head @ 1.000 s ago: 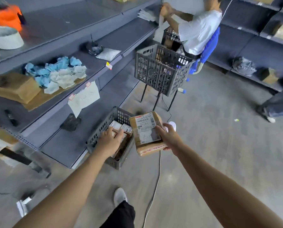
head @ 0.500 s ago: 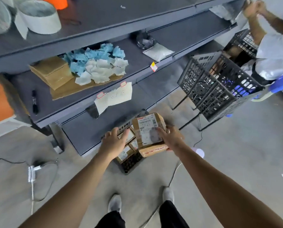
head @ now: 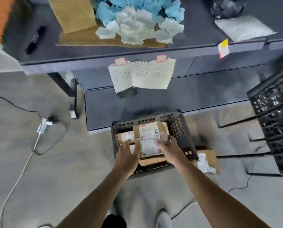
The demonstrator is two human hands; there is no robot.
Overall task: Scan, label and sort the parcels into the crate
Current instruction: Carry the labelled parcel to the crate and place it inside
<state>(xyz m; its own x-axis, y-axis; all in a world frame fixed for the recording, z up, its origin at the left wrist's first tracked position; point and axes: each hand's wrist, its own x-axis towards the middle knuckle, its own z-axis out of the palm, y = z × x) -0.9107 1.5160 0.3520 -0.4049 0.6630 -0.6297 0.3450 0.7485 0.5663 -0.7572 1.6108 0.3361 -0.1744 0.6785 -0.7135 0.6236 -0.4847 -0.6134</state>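
A dark grey crate stands on the floor in front of the bottom shelf, with several brown parcels inside. On top lies a brown parcel with a white shipping label facing up. My right hand grips its right edge, thumb on the label. My left hand hovers at its lower left corner with fingers spread, holding nothing. Another labelled parcel shows under it at the crate's left side. My hands hide the near parts of the parcels.
A further parcel lies on the floor right of the crate. A tall black crate on a stand is at the right edge. The shelf above carries a paper note, crumpled blue and white wrappers and a cardboard box. A cable and adapter lie left.
I have bent down over the floor crate. The labelled parcel went from held above the crate to lying inside it on the other parcels, and my left hand moved to its left corner.
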